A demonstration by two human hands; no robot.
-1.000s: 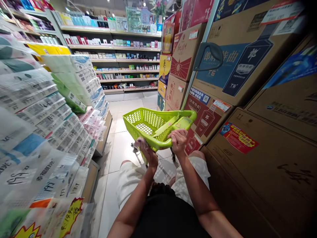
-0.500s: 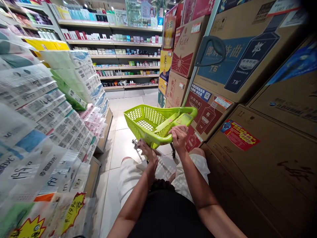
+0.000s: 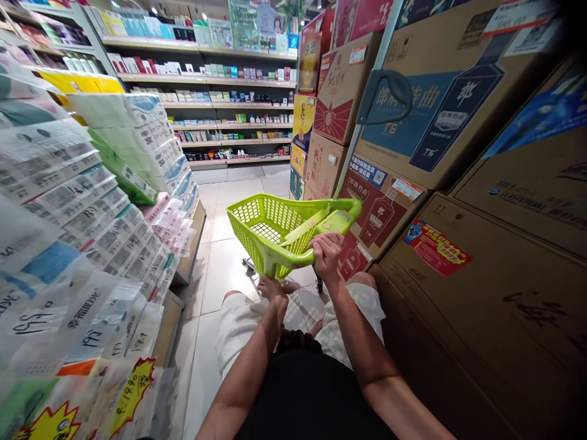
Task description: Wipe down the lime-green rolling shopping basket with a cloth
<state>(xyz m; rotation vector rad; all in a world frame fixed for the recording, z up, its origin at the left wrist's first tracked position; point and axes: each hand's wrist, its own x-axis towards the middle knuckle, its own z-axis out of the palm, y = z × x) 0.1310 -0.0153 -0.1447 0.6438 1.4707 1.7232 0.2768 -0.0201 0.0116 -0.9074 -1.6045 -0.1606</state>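
Your right hand (image 3: 326, 249) is closed tight on the near rim of the green cart (image 3: 275, 250). Your left hand (image 3: 274, 288) is closed on the green post under the basket. The cart is on the floor right in front of your knees. Its long way runs across you: the basket end points left, and the round end with the flap points right. The floor (image 3: 211, 275) has pale, shiny tiles. White packs (image 3: 92, 201) pile up on your left, brown boxes (image 3: 426, 305) on your right, and full shelves (image 3: 156, 43) stand far ahead.
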